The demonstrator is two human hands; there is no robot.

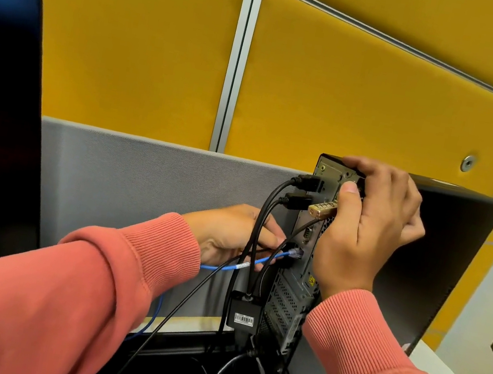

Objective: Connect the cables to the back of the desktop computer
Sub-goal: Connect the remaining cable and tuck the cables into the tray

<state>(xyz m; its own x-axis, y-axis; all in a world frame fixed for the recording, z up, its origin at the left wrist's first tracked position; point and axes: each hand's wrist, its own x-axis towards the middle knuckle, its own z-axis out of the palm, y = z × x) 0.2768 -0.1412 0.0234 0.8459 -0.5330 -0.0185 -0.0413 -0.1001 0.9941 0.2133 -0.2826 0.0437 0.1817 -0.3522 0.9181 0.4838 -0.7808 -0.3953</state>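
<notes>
Left hand [232, 233]: lower than the right, palm turned toward it, fingers curled in a pinch at the tips.
Right hand [369, 228]: raised, back to the camera, fingers curled over, thumb upright.
Sleeves: salmon ribbed cuffs at both wrists, forearms converging forward.

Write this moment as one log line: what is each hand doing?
left hand: holding black cable plug at rear ports | right hand: gripping computer tower top | blue cable: in port

Perforated metal computer back [288, 296], glossy brass padlock [322, 209], ribbed cloth cuffs [343, 322].
</notes>
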